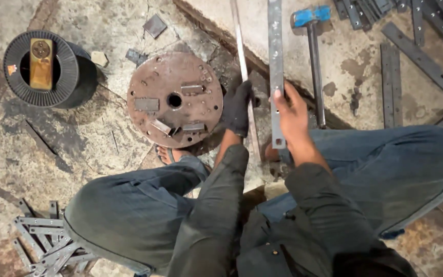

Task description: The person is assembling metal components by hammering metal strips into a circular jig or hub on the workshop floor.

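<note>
A long flat grey steel bar with punched holes (275,61) is gripped near its lower end by the bare right hand (292,115), whose fingers are closed around it; the bar runs straight up over the concrete floor (103,138). A thinner flat metal strip (244,66), just left of the bar, is clasped by the left hand in a dark glove (236,109). A round rusty steel plate with welded blocks and a centre hole (174,100) lies just beside the gloved hand. A blue-headed hammer (314,61) is seen right of the bar, and a black wire spool (47,69) well apart on the left.
</note>
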